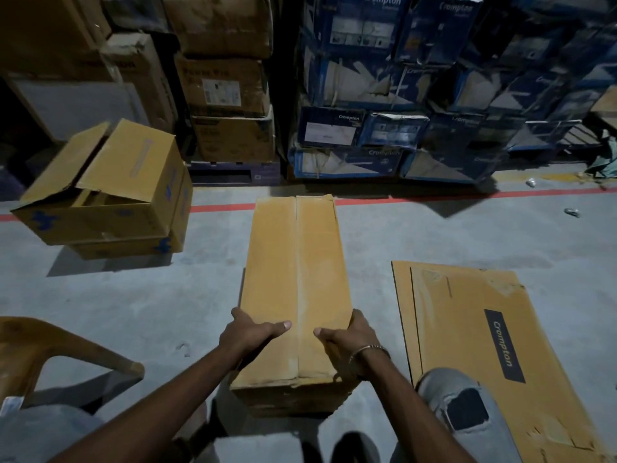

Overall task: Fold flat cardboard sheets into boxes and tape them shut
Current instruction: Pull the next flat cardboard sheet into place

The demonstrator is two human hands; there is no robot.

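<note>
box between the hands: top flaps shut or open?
Shut. The box has both top flaps folded flat, meeting along a centre seam. The left hand and right hand grip its sides, thumbs on top. Tape over the seam: cannot tell.

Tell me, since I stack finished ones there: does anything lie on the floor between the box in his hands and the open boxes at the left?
Nothing visible does. Both hands, left hand and right hand, grip the closed box; bare floor separates it from the stacked open boxes. The chair sits nearer the person, off that line.
</note>
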